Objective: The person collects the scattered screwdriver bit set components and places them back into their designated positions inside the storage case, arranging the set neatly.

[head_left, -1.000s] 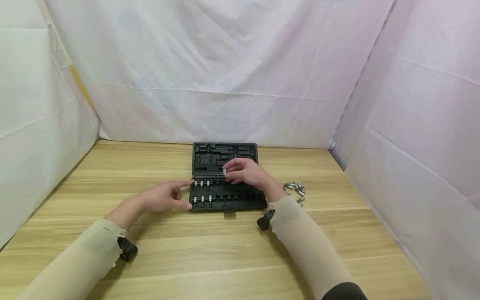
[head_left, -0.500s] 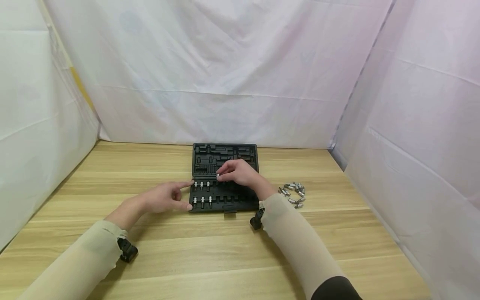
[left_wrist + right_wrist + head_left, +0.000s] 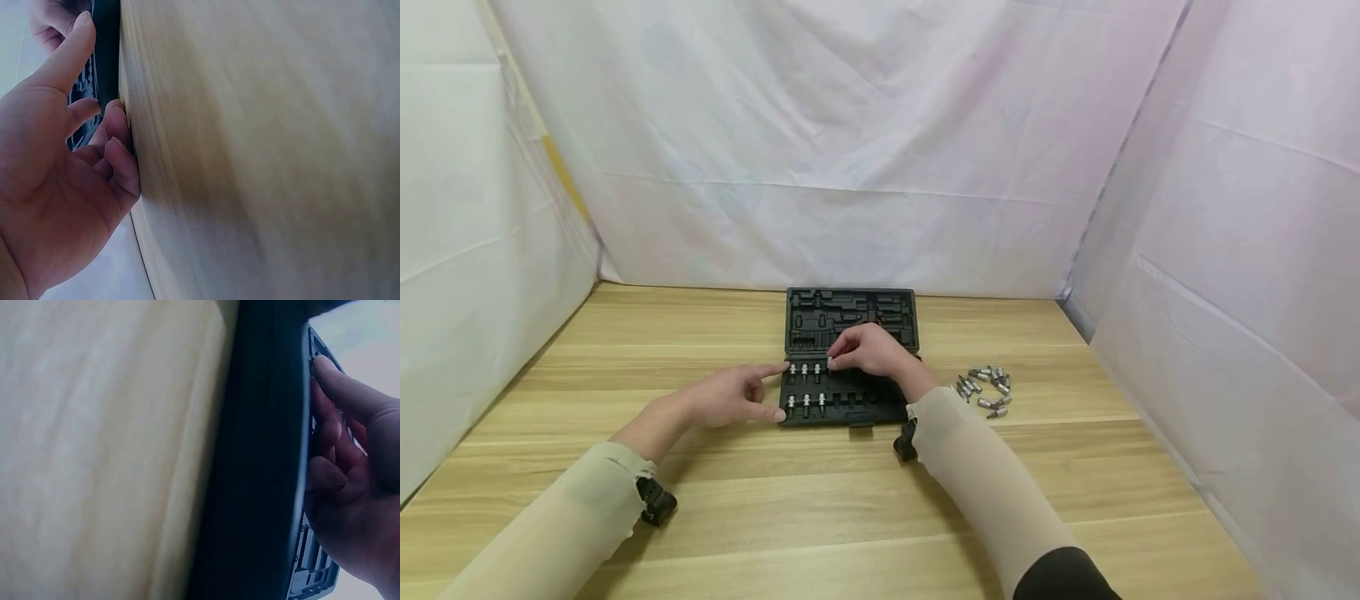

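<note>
A black socket case [image 3: 848, 385] lies unfolded on the wooden table, its lid half [image 3: 808, 293] at the back. Three silver bit sockets [image 3: 805, 370] stand in the back row of its tray, with three more [image 3: 807, 402] in the front row. My right hand [image 3: 871, 350] pinches another bit socket [image 3: 830, 363] between thumb and fingertips, right at the slot beside the back row's third one. At the case's left edge my left hand [image 3: 726, 397] rests with index finger and thumb stretched against its two corners, the other fingers loosely bent.
Several loose bit sockets [image 3: 1002, 387] lie scattered on the table [image 3: 820, 508] to the right of the case. Several vacant slots show in the front row. White cloth walls [image 3: 850, 208] enclose the table at the back and both sides.
My right hand has moved left and down with the bit socket, from over the lid's lower edge to the back row. The left hand has stayed in place.
</note>
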`<state>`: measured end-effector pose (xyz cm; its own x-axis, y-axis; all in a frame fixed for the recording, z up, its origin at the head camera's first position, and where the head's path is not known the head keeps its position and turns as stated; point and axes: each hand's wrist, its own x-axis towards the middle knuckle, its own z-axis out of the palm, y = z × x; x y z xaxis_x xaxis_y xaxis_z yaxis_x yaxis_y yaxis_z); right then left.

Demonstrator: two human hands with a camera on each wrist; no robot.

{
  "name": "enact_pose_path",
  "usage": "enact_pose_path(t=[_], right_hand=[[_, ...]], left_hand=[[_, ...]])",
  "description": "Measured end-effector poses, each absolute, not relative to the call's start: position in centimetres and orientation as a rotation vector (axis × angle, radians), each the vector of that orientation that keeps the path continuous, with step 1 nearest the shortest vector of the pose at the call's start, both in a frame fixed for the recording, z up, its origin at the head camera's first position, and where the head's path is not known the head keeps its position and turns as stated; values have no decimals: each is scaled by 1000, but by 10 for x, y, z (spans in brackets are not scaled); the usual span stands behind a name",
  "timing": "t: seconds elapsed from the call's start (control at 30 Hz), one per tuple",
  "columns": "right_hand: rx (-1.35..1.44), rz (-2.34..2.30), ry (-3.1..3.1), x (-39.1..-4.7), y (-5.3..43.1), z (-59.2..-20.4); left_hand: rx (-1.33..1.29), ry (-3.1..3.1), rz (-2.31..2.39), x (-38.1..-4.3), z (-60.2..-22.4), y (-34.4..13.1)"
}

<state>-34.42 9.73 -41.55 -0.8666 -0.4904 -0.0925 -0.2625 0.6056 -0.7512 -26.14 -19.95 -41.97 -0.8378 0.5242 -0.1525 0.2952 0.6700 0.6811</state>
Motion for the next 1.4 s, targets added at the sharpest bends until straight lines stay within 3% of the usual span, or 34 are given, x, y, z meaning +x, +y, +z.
enact_pose_path(t=[1.4], right_hand=[[-595,-956,2609,-343,91,-415]], left_hand=[[673,2521,1010,-262,-419,-201]])
